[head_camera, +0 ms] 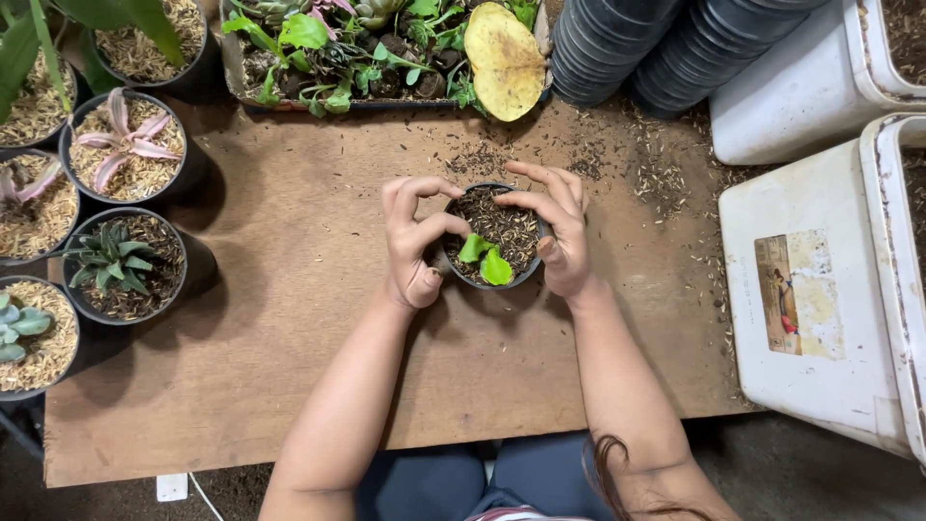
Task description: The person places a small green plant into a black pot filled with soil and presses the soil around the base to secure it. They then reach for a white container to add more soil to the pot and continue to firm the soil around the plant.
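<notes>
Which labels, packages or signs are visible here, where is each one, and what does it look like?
Label: stuck on the side of the white tub at the right; upright rectangle, faded cream and brown with small red and teal marks, worn.
No other labels, signs or screens show.

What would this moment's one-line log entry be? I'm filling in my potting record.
left hand: cupping small black pot | right hand: cupping pot, fingers on soil | pot: green seedling, on wooden board

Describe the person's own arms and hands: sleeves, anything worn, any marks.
Both forearms are bare, with no sleeves in view. The left hand and right hand wear no gloves, and no rings, watch or bracelets show. Fingernails are short and unpainted.
</notes>
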